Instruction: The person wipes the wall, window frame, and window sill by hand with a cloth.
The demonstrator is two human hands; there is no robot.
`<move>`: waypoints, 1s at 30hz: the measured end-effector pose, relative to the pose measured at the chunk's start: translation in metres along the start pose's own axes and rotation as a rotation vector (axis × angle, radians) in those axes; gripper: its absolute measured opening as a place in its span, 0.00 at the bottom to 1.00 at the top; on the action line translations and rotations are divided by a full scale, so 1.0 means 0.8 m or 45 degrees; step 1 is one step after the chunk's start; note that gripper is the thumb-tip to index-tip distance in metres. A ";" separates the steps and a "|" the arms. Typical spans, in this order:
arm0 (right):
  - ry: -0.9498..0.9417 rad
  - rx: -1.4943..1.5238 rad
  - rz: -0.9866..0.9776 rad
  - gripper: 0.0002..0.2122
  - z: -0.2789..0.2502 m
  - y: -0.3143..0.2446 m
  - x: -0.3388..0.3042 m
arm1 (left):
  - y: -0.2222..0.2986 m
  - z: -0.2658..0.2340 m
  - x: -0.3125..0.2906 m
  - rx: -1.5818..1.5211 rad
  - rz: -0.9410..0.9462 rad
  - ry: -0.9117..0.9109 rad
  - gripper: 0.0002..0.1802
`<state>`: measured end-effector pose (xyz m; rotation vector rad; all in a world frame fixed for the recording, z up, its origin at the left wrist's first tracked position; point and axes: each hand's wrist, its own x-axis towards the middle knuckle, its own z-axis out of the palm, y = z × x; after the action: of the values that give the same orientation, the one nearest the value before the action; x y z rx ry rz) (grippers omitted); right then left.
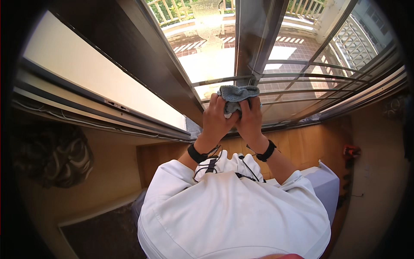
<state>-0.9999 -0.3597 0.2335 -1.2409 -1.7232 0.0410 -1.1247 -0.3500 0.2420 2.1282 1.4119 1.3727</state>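
Note:
A bunched grey-blue cloth is gripped between my two hands, in front of a dark-framed glass door. My left hand has its fingers closed on the cloth's left side. On the right side, my right hand also has its fingers wrapped into it. Both thumbs come close together below the cloth. Behind it rises the dark door frame, with glass panes to either side. Whether the cloth touches the glass or frame, I cannot tell. Each wrist wears a black band.
Horizontal bars cross the right-hand glass. Beyond lies a sunlit tiled balcony with a pale railing. A wide dark frame slants along the left. Wooden floor lies below, and a bunched patterned curtain hangs at left.

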 end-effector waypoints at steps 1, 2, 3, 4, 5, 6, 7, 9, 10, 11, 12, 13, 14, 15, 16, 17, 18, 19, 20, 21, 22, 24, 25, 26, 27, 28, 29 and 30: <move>-0.045 0.014 0.033 0.25 0.009 -0.004 -0.005 | -0.007 -0.008 -0.005 -0.017 -0.060 -0.067 0.22; -0.090 0.028 0.066 0.26 0.016 -0.009 -0.010 | -0.014 -0.016 -0.010 -0.018 -0.058 -0.066 0.22; -0.089 0.027 0.063 0.26 0.023 -0.015 -0.013 | -0.021 -0.026 -0.015 0.028 -0.065 -0.088 0.22; -0.131 0.037 0.074 0.26 0.030 -0.022 -0.014 | -0.028 -0.038 -0.017 0.073 -0.066 -0.116 0.22; -0.173 0.048 0.083 0.26 0.036 -0.030 -0.013 | -0.034 -0.052 -0.021 0.120 -0.113 -0.196 0.23; -0.167 0.044 0.086 0.26 0.043 -0.037 -0.009 | -0.038 -0.065 -0.023 0.118 -0.106 -0.199 0.23; -0.165 0.094 -0.044 0.25 0.044 -0.050 0.002 | -0.037 -0.077 -0.024 0.112 -0.031 -0.012 0.23; -0.126 0.151 -0.240 0.23 0.055 -0.079 0.023 | -0.045 -0.107 -0.021 0.078 0.119 0.265 0.25; -0.115 0.146 -0.227 0.23 0.060 -0.094 0.032 | -0.047 -0.120 -0.020 0.099 0.152 0.331 0.27; -0.090 0.191 -0.307 0.23 0.064 -0.109 0.042 | -0.049 -0.132 -0.017 0.099 0.173 0.399 0.27; -0.063 0.233 -0.385 0.23 0.068 -0.122 0.050 | -0.051 -0.142 -0.014 0.096 0.194 0.467 0.27; -0.087 0.278 -0.400 0.22 0.074 -0.134 0.053 | -0.051 -0.150 -0.015 0.106 0.171 0.509 0.27; -0.085 0.284 -0.392 0.22 0.080 -0.141 0.053 | -0.062 -0.153 -0.021 0.112 0.170 0.500 0.27; -0.087 0.263 -0.420 0.22 0.085 -0.145 0.052 | -0.081 -0.152 -0.030 -0.069 0.095 0.495 0.27; -0.087 0.237 -0.446 0.21 0.092 -0.147 0.051 | -0.093 -0.153 -0.033 -0.253 0.021 0.486 0.26; -0.121 0.168 -0.459 0.20 0.100 -0.141 0.043 | -0.102 -0.153 -0.039 -0.398 -0.101 0.391 0.26; -0.114 0.167 -0.448 0.20 0.105 -0.136 0.035 | -0.110 -0.151 -0.045 -0.397 -0.098 0.379 0.26; -0.161 0.126 -0.435 0.20 0.109 -0.129 0.027 | -0.117 -0.147 -0.049 -0.525 -0.215 0.288 0.26; -0.211 0.091 -0.426 0.20 0.110 -0.123 0.020 | -0.115 -0.146 -0.051 -0.646 -0.334 0.201 0.26; -0.243 0.091 -0.422 0.20 0.113 -0.115 0.011 | -0.113 -0.143 -0.050 -0.679 -0.374 0.254 0.21; -0.238 0.086 -0.412 0.20 0.115 -0.110 0.004 | -0.115 -0.141 -0.052 -0.681 -0.373 0.242 0.21; -0.378 0.088 -0.357 0.21 0.120 -0.104 -0.011 | -0.124 -0.134 -0.060 -0.945 -0.526 0.200 0.20; -0.371 0.083 -0.349 0.21 0.123 -0.102 -0.017 | -0.129 -0.132 -0.063 -0.973 -0.557 0.177 0.19; -0.415 0.071 -0.321 0.22 0.127 -0.100 -0.023 | -0.135 -0.131 -0.067 -0.975 -0.554 0.166 0.19; -0.458 0.059 -0.293 0.22 0.130 -0.099 -0.029 | -0.143 -0.130 -0.073 -0.913 -0.628 0.075 0.19; -0.451 0.058 -0.289 0.22 0.131 -0.097 -0.033 | -0.149 -0.129 -0.076 -0.845 -0.699 -0.012 0.19; -0.486 0.062 -0.271 0.23 0.132 -0.095 -0.037 | -0.154 -0.126 -0.079 -0.792 -0.727 -0.042 0.19; -0.521 0.065 -0.253 0.24 0.132 -0.092 -0.041 | -0.157 -0.123 -0.084 -0.791 -0.721 -0.049 0.19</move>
<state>-1.1263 -0.3691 0.1943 -1.0683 -2.1774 0.2329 -1.2841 -0.3692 0.1766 1.2378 1.2202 1.2946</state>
